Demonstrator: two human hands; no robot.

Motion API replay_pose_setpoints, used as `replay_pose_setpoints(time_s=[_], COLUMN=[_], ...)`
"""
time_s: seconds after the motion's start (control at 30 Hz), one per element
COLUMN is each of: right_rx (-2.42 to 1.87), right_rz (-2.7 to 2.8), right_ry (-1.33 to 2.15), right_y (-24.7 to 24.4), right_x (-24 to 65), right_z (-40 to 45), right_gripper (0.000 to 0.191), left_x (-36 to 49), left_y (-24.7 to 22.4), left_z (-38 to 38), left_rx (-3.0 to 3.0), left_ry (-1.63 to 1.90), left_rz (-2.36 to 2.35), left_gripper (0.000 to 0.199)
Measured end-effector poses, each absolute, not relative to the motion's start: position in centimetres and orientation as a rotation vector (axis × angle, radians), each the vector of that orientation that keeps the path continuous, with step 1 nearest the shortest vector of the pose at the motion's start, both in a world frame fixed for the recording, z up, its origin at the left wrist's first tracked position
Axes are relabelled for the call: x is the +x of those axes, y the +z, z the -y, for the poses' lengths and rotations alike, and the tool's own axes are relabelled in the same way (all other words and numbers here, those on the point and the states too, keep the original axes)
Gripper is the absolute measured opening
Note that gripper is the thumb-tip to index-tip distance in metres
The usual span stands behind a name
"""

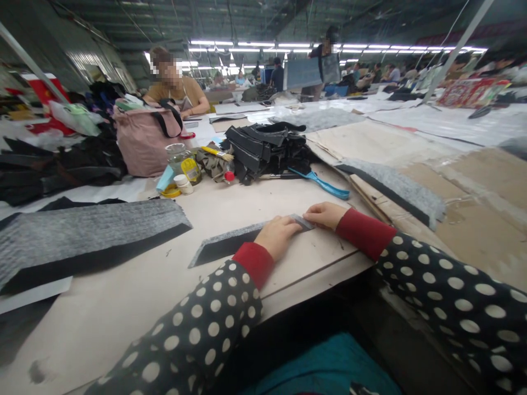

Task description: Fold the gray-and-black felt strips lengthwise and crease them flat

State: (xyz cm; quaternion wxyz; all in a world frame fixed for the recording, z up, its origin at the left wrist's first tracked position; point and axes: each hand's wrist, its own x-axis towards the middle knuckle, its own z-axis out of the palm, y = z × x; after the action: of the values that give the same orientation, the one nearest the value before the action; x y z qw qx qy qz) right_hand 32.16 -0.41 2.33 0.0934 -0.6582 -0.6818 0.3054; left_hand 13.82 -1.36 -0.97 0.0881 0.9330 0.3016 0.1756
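On the pale work board (230,203) lies a narrow grey-and-black fabric strip (230,241), flat and slanting up to the right. My left hand (279,237) rests palm down over its right part, the fingers stretched along it and hiding some of it. At the strip's right end my right hand (325,215) has thumb and fingertips pinched together on the tip. To the left, a fanned pile of similar grey-and-black fabric strips (99,230) lies on the board.
Behind my hands is a heap of black pieces (263,145), beside a blue-handled tool (325,185). A glass jar (187,164), a small white pot (183,184) and a yellow brush (216,152) stand or lie near a pink bag (142,140). A co-worker (177,88) leans over the far table.
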Motion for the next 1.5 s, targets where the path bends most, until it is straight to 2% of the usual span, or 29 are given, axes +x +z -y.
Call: replay_pose_setpoints(time_s=[0.23,0.5,0.73,0.87,1.0,1.13,1.3,1.5], right_rx=[-1.801,-1.666,-1.522,-1.496,-1.478,-1.532,-1.544,-1.433], right_rz=[1.986,2.186,2.304,2.355,2.428,2.5,2.538,2.409], right_ry=[0.98,0.315,0.074,0.024,-0.051,-0.105,-0.107,0.001], right_y=[1.5,0.0,-0.9,-1.1,-1.0,-0.9,-0.9,-1.6], right_x=[32.1,31.3,30.9,30.9,30.7,30.3,30.3,31.4], right_z=[1.1,2.5,2.8,2.9,3.1,3.2,3.3,3.5], right_gripper=[0.025,0.025,0.029,0.03,0.029,0.03,0.028,0.028], left_x=[13.7,13.9,13.8,13.6,13.6,13.9,14.4,14.5], left_y=[-1.2,-1.3,-1.2,-0.9,-0.8,-0.7,-0.2,0.0], left_z=[1.4,1.5,1.4,1.3,1.0,0.5,0.5,0.4], left_rx=[2.773,2.772,2.7,2.606,2.579,2.667,2.863,2.948], left_ry=[0.573,0.564,0.61,0.701,0.701,0.615,0.432,0.332], left_rz=[-0.899,-0.95,-0.996,-1.118,-1.147,-1.131,-1.114,-1.137], left_gripper=[0.03,0.028,0.023,0.018,0.026,0.034,0.026,0.029])
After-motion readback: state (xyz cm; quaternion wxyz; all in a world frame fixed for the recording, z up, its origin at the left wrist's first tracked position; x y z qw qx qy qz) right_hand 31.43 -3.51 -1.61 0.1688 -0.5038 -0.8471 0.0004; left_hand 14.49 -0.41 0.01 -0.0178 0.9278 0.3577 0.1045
